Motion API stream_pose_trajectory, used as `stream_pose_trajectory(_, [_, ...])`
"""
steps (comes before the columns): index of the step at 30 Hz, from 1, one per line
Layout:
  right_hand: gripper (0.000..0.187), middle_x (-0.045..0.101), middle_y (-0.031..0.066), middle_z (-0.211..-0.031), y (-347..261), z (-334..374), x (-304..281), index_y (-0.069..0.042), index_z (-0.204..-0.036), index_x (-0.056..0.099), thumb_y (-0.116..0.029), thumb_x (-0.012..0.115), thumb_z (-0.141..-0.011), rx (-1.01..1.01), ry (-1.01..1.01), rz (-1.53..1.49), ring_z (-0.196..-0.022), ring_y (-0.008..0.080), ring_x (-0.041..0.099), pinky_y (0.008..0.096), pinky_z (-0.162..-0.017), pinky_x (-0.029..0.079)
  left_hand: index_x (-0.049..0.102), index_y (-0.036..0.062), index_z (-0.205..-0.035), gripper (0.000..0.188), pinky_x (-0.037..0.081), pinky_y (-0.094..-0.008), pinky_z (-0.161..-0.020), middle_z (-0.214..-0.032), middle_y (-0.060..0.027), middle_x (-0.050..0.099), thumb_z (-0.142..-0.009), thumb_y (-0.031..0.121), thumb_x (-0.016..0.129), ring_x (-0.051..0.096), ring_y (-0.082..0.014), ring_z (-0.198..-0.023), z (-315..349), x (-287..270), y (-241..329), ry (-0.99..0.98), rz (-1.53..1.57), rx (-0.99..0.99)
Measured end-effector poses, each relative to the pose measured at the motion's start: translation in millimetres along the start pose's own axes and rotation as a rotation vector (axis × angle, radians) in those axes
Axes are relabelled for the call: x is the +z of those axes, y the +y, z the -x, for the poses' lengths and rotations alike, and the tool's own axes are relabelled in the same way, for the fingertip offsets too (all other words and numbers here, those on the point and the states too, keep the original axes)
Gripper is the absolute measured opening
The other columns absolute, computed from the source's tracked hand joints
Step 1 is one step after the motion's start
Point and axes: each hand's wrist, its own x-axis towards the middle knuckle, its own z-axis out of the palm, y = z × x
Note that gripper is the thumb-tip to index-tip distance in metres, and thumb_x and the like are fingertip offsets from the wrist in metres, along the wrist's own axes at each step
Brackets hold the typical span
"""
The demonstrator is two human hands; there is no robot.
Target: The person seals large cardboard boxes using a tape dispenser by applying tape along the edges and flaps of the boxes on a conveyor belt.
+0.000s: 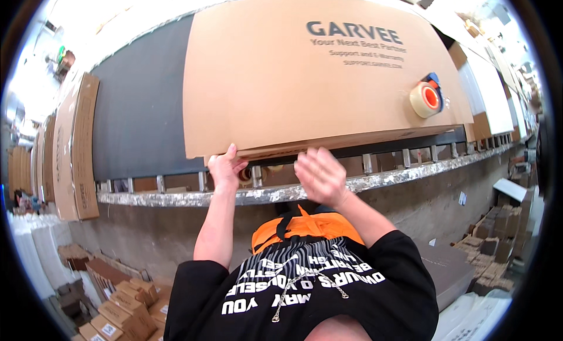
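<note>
A large brown cardboard box (264, 77) with dark print lies flat on the dark conveyor belt (141, 100) in front of me. My left hand (226, 168) grips its near edge close to the left corner, thumb on the top and fingers against the side below. Beside the middle of that same edge is my right hand (322, 177), back toward me, fingers fairly straight and nothing visible in them. Whether its fingertips touch the box side cannot be made out. On top of the box, toward the right, rests a tape dispenser (434, 83) with a roll of clear tape.
A worn metal rail (270, 194) with short posts runs along the belt's near side. Tall cartons (76, 147) stand on the belt at left, and a white-sided box (487, 94) is at right. Smaller boxes (126, 306) are stacked low at left; flat cardboard pieces (492, 241) lie low at right.
</note>
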Motion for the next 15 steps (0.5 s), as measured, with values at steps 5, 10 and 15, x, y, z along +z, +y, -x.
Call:
stream_pose_trajectory(5, [0.054,0.056,0.0082,-0.14,49.6,-52.0,11.7,-0.013,-0.123,0.067,-0.041,0.075,-0.078,0.156,-0.492,0.127,-0.137,0.0344,0.04,0.052,-0.114,0.03,0.054,0.0052,-0.089,0.031,0.048,-0.0351,-0.062,-0.087,-0.0119,0.063,-0.09,0.03,0.072,0.061,-0.0221,-0.073,30.6,9.0,-33.5,0.263,-0.666,0.586])
stream_pose_trajectory(10, [0.035,0.067,0.0009,-0.127,117.5,-80.6,28.0,-0.019,-0.107,0.076,-0.042,0.076,-0.08,0.133,-0.573,-0.305,-0.123,0.0313,0.051,0.0427,-0.11,0.036,0.061,0.0073,-0.12,0.042,0.035,-0.0454,-0.104,-0.124,-0.0125,0.06,-0.097,0.041,0.053,0.052,-0.033,-0.119,23.7,37.4,-25.1,0.226,-1.031,1.596])
stream_pose_trajectory(15, [0.032,0.068,0.0181,-0.11,250.7,-179.7,135.5,-0.008,-0.109,0.07,-0.03,0.066,-0.087,0.302,-0.239,-0.151,-0.11,0.0377,0.056,0.0436,-0.095,0.046,0.072,0.0096,-0.093,0.033,0.032,-0.0403,-0.103,-0.104,-0.005,0.072,-0.095,0.028,0.045,0.059,-0.0256,-0.109,-18.8,43.5,-34.5,0.523,-1.043,1.551])
